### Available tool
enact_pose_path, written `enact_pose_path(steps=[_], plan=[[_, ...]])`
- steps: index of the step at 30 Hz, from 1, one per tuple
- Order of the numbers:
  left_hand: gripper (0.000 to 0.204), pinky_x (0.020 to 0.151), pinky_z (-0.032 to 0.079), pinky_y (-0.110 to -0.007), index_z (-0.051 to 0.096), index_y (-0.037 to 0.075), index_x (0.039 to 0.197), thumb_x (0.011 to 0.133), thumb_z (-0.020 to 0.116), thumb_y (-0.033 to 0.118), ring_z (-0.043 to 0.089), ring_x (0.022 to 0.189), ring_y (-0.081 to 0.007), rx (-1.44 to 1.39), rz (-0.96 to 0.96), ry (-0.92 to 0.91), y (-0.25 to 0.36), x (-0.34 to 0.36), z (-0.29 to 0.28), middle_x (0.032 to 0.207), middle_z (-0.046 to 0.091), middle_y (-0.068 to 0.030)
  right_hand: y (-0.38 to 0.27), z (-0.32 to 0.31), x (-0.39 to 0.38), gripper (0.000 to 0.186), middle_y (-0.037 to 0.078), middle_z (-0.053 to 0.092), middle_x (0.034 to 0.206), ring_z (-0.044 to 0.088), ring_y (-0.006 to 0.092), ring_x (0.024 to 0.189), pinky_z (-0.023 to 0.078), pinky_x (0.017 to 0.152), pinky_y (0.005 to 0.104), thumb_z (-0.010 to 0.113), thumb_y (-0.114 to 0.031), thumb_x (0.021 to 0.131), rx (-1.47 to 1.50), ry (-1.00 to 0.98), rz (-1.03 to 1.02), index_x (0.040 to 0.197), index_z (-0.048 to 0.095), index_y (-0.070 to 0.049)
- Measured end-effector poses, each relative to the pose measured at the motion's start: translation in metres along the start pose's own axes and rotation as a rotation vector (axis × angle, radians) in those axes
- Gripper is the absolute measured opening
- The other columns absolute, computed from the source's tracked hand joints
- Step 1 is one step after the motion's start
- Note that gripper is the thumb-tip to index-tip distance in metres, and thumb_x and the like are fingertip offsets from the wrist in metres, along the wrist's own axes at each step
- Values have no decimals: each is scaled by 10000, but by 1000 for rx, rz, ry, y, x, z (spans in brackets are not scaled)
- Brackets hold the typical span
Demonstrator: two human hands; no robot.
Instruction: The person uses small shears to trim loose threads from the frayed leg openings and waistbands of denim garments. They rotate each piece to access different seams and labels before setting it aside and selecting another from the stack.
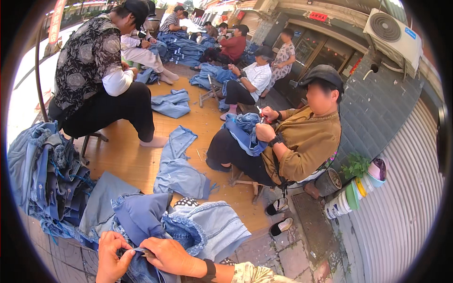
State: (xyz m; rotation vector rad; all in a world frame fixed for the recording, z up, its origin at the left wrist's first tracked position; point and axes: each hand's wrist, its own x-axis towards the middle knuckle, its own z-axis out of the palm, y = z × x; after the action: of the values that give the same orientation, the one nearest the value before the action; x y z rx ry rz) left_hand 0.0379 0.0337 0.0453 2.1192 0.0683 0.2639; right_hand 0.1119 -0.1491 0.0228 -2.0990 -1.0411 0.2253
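A pair of blue jeans [144, 217] lies bunched over my lap, with a smooth darker blue panel and a frayed edge showing. At the lower left, my left hand [113, 257] pinches a bit of the denim between thumb and fingertips. Close against it, my right hand [172, 257], with a dark band at the wrist, is closed on a small, narrow brownish tool [145, 253]. Its tip meets the denim at my left thumb; its exact kind is hard to make out. Black-and-white dotted cloth shows beneath the jeans.
A tall heap of jeans [42, 179] stands at my left. More denim [177, 170] lies ahead on the wood-coloured floor sheet [118, 160]. Seated co-workers handle denim; one in a brown jacket [302, 141] sits at right, near black shoes [278, 217] and stacked buckets [347, 200].
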Motion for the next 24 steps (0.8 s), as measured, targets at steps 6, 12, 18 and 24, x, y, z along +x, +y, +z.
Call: enact_pose_path(steps=[6,12,18,24], plan=[[256,822,394,-359,642,26,844,646,774,118,487,918,-267,152,-13,9,-6,7,19,916,502,-99,16,-23,19,121,133,595,683,581,245,577,446,551,341,600,-112,886,261,-65,102,892,633,4],[179,872,384,-321,623,27,868,728,722,78,505,947,-205,-282,-56,-92,-54,2,27,930,522,-64,28,-20,29,170,57,453,561,390,96,521,359,488,297,599,-132,916,426,-168,225,823,604,11],[154,867,382,-304,606,30,889,771,688,82,495,937,-185,-379,-95,-102,-64,-5,31,945,502,-54,43,-6,25,168,-2,437,555,375,54,530,319,477,266,597,-149,928,509,-195,242,848,627,-4],[138,884,378,-299,606,29,897,783,675,64,497,950,-183,-463,-88,-63,-70,-10,36,965,497,-49,43,-4,24,135,-17,451,582,376,48,544,318,484,252,606,-119,921,498,-193,233,866,635,1]])
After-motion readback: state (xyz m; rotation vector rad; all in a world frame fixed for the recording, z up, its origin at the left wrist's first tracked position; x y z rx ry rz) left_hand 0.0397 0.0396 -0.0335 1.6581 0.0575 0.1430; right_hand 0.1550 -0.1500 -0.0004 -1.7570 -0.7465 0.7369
